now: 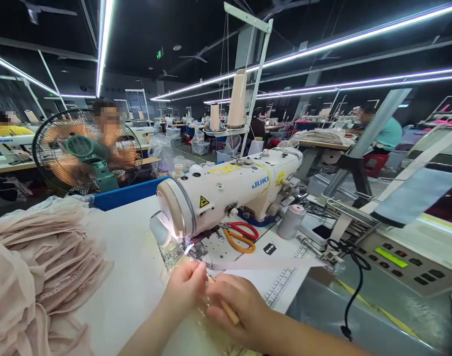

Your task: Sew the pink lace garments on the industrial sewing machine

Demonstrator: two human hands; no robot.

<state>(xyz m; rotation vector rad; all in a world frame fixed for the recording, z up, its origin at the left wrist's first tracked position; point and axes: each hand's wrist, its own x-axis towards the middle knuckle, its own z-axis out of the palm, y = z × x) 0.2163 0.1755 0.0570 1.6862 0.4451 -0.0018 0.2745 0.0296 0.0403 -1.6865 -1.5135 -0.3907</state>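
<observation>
Both of my hands are close together in front of the sewing machine (226,190), just below its needle area. My right hand (244,309) is closed round a small tool with a wooden handle (229,312); its thin tip, by my left fingers, is too small to identify. The fingers of my left hand (187,284) are pinched together, and what lies between them is hidden. Behind the hands, pliers with one red and one orange handle (241,242) rest on the machine bed. A black razor blade (269,248) lies to their right.
Beige fabric pieces (55,257) are piled on the left of the white table (125,252). A grey thread spool (291,222) stands right of the pliers, near a control panel (404,259). Beyond the table are a large fan (87,148) and people at other machines.
</observation>
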